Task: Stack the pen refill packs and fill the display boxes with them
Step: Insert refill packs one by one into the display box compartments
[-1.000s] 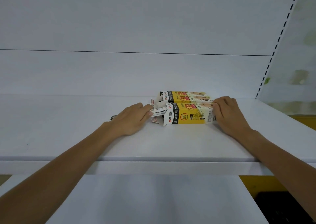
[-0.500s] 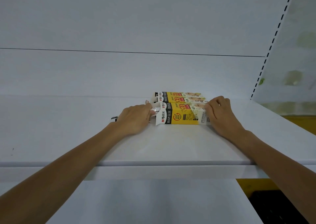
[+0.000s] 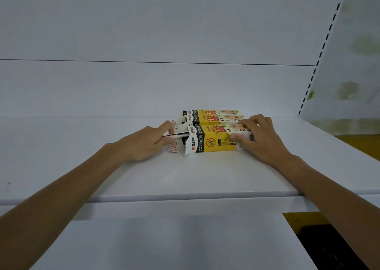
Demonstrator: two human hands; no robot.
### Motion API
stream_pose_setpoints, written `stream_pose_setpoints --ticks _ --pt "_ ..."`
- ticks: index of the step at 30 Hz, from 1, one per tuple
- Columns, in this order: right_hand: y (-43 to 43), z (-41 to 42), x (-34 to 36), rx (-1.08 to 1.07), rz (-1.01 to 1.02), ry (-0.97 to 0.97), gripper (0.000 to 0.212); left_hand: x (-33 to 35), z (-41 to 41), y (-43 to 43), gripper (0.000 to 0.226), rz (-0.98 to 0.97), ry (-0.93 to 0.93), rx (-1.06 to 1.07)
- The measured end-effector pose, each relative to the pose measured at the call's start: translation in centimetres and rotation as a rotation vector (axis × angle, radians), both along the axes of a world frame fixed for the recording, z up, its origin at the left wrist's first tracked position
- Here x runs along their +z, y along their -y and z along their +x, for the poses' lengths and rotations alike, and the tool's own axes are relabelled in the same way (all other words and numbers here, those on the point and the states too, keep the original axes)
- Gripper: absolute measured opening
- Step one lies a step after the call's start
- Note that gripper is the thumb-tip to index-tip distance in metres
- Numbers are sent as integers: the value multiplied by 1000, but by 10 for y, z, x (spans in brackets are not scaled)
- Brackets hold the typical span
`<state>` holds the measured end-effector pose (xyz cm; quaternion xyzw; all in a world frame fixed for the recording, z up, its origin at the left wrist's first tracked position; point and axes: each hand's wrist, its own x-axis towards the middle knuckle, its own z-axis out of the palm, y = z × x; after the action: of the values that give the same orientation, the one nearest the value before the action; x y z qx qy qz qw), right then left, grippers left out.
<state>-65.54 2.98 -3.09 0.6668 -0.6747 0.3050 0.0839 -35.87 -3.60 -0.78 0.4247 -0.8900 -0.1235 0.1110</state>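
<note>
Barely anything has moved: left grip still pinches packs at the box mouth, right grip clamped on it, so insertion looks unfinished.

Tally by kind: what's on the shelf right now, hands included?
yellow display boxes: 3
refill-pack bundle: 1 (the number of packs in it can't be read)
hands: 2 (left hand pinches the bundle at the open end of the front box; right hand grips that box's other end)
Total: 6
</note>
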Motion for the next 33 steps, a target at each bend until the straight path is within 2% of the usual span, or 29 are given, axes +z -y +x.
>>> stream_pose_setpoints --ticks 7,12,19,26,33 --pt "0 1 0 -7 -12 -1 72 -4 26 -6 19 -37 1 54" --pt "-1 2 1 -7 -7 -2 81 -3 31 -11 28 -21 21 80" --pt "-3 3 2 -11 -1 -22 79 2 30 -16 31 -46 60 100" --pt "-1 2 1 -13 -5 -24 62 2 24 -26 24 -187 254 126" --pt "-1 2 1 -11 1 -23 64 1 23 -25 30 -173 216 142"
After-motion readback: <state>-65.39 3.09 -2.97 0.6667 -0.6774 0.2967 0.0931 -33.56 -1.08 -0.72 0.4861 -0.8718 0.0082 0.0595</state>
